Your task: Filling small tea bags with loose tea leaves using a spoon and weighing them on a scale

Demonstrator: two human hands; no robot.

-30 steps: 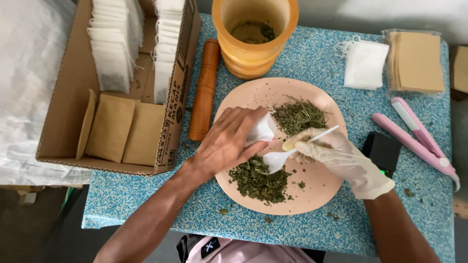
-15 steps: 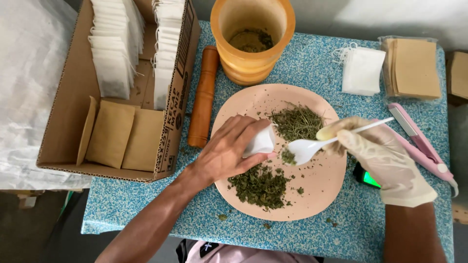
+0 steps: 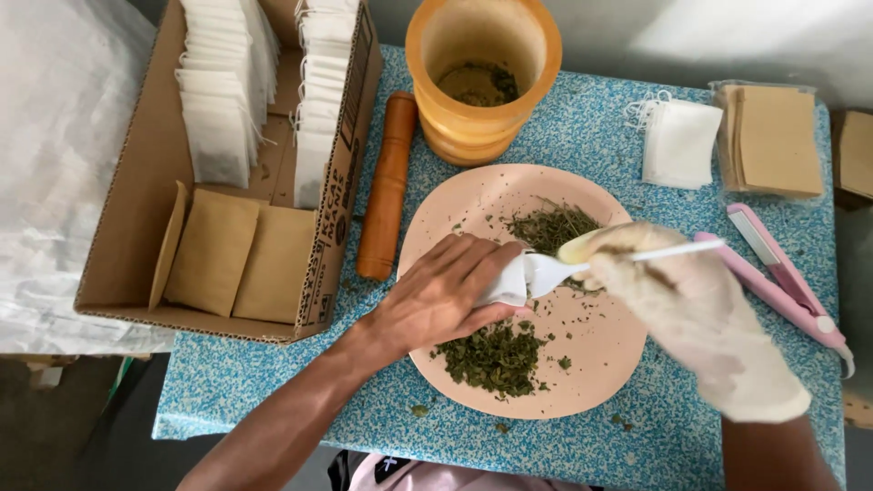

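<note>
Head view showed your desk (image 3: 273, 382), its top speckled blue, carrying everything you worked with. At its left edge sat the open cardboard box (image 3: 145, 227), holding rows of white sachets (image 3: 223, 100) upright at the back and flat tan envelopes (image 3: 241, 259) lying at the front. Before you lay the round pink plate (image 3: 473, 200), with one heap of dried green herbs (image 3: 550, 225) near its far side and a second heap (image 3: 496, 356) near your side. Behind the plate stood the orange mortar (image 3: 482, 73), a little crushed herb at its bottom, and the brown wooden pestle (image 3: 388, 186) lay on its side between the box and the plate. To the right, you had a stack of tan envelopes in clear wrap (image 3: 773, 141), a small pile of empty white filter bags (image 3: 680, 141) beside it, and a pink heat sealer (image 3: 782, 277) lying near the plate's right rim. Your bare left hand (image 3: 436, 300) rested over the plate, fingers curled closed around a small white filter bag (image 3: 507, 282). Your gloved right hand (image 3: 700, 318) was closed on the handle of a white plastic spoon (image 3: 546, 271), whose bowl met the mouth of that bag.
</note>
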